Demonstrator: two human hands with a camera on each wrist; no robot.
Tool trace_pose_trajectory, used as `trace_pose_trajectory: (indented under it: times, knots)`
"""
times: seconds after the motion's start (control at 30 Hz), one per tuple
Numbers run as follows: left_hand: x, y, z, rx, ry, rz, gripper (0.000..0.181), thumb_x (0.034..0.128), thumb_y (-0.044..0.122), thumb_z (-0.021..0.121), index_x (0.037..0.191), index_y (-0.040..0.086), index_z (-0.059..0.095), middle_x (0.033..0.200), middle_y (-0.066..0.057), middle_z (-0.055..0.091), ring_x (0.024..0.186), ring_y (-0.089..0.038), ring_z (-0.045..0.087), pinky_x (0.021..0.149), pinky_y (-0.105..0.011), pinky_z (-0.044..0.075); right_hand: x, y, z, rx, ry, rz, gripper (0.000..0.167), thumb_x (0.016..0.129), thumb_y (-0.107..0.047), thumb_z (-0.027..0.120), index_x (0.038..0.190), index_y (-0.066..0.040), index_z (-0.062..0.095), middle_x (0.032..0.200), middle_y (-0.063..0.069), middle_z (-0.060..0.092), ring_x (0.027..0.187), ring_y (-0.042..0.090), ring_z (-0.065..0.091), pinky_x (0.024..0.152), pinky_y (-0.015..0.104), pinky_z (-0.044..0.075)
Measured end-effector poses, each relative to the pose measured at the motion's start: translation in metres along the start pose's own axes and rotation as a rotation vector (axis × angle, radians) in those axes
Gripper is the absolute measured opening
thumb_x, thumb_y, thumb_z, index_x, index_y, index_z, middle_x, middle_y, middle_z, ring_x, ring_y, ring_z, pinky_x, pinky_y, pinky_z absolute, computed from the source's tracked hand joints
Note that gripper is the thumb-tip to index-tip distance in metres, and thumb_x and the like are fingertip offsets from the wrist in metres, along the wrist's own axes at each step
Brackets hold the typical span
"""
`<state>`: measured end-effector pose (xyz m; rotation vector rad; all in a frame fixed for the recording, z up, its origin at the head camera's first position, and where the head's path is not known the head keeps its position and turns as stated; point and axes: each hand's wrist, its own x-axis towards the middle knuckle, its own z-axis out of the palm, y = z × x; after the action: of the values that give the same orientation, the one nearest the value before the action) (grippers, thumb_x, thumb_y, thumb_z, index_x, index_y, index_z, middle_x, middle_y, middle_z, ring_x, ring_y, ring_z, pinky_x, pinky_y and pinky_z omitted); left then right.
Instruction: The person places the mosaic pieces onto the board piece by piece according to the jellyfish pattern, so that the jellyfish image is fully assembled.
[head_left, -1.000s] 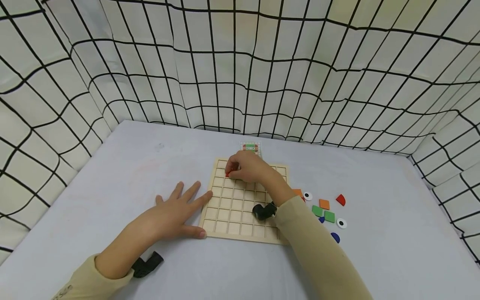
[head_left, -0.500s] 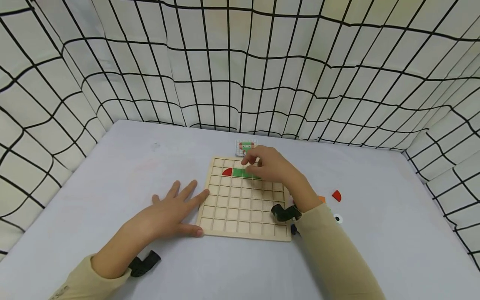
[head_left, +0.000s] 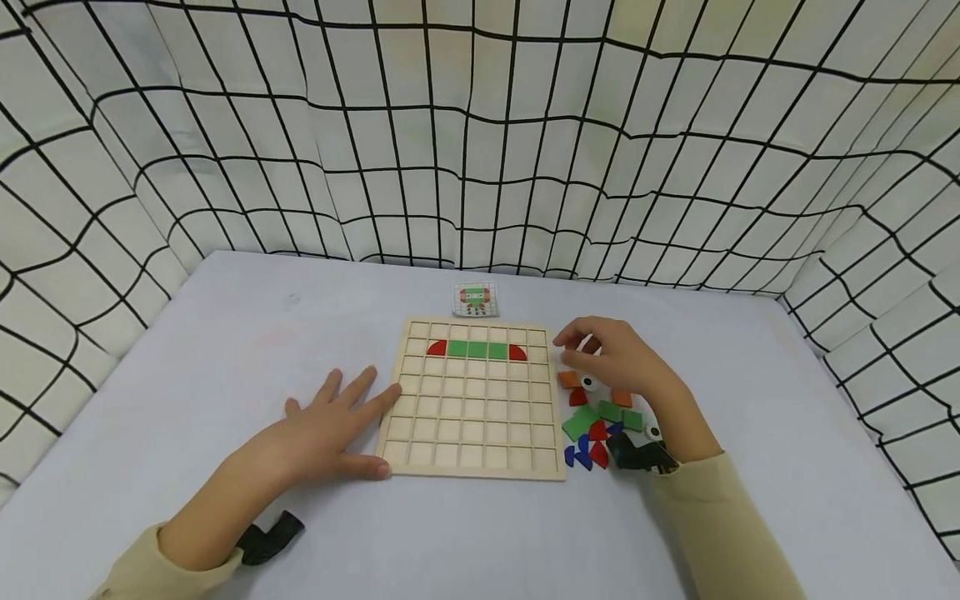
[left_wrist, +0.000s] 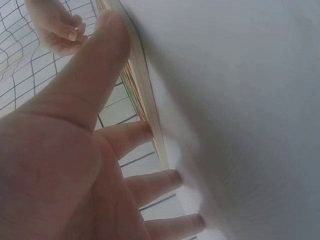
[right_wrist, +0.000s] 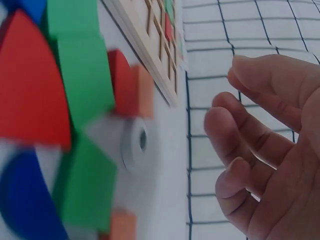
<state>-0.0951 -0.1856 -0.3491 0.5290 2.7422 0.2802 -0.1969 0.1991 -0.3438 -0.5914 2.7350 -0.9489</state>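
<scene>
A wooden grid board [head_left: 465, 410] lies flat on the table. In one of its upper rows sit several green squares [head_left: 477, 350], with a red quarter-circle [head_left: 437, 348] at the left end and another red quarter-circle [head_left: 517, 353] at the right. My left hand [head_left: 322, 433] is spread flat, its thumb and index fingertip touching the board's left edge. Past the board's right edge hovers my right hand [head_left: 622, 354], fingers loosely bent. In the right wrist view nothing shows between its thumb and fingers. Loose pieces lie below it: green squares [head_left: 581, 422], an orange square [head_left: 569, 380] and an eye disc [head_left: 588, 382].
Red pieces [head_left: 598, 455] and blue pieces [head_left: 582, 460] lie close together right of the board. A small pattern card [head_left: 475, 299] rests behind the board. Black netting [head_left: 465, 175] over white cloth encloses the table's back and sides.
My right hand has moved from the board's upper left across to the loose pieces on the right. The red and green row is uncovered. My left hand stays at the board's edge.
</scene>
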Motion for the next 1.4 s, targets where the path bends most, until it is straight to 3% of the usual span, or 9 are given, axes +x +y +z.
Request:
trace_pose_trajectory:
  times: [0.37, 0.77, 0.93, 1.4]
  knots:
    - [0.001, -0.001, 0.001, 0.021, 0.007, 0.007, 0.1, 0.0775, 0.071, 0.066, 0.158, 0.023, 0.031, 0.163, -0.022, 0.02, 0.143, -0.061, 0.015, 0.087, -0.088, 0.024, -0.016, 0.021, -0.016, -0.061, -0.069, 0.029, 0.024, 0.095, -0.024, 0.068, 0.117, -0.014, 0.07, 0.102, 0.0, 0.067, 0.093, 0.02, 0.06, 0.074, 0.031, 0.053]
    - [0.001, -0.004, 0.002, 0.009, 0.008, -0.006, 0.103, 0.0751, 0.074, 0.066, 0.158, 0.026, 0.03, 0.164, -0.022, 0.019, 0.143, -0.061, 0.013, 0.088, -0.089, 0.021, -0.007, 0.024, 0.0, -0.099, -0.163, 0.072, 0.027, 0.094, -0.026, 0.069, 0.121, -0.019, 0.07, 0.098, -0.003, 0.066, 0.087, 0.018, 0.058, 0.069, 0.03, 0.054]
    - [0.001, -0.005, 0.002, 0.006, 0.004, -0.006, 0.103, 0.0752, 0.075, 0.065, 0.158, 0.027, 0.03, 0.164, -0.021, 0.019, 0.144, -0.061, 0.013, 0.088, -0.089, 0.021, -0.008, 0.02, 0.004, -0.11, -0.168, 0.091, 0.026, 0.094, -0.025, 0.069, 0.119, -0.019, 0.071, 0.093, -0.002, 0.064, 0.079, 0.018, 0.057, 0.063, 0.03, 0.053]
    - [-0.001, -0.002, 0.001, 0.011, 0.005, 0.002, 0.101, 0.0769, 0.074, 0.064, 0.159, 0.026, 0.029, 0.164, -0.021, 0.019, 0.144, -0.06, 0.013, 0.088, -0.089, 0.022, -0.008, 0.008, 0.012, -0.171, -0.138, 0.078, 0.018, 0.093, -0.027, 0.071, 0.108, -0.016, 0.071, 0.086, -0.001, 0.064, 0.076, 0.016, 0.057, 0.068, 0.03, 0.05]
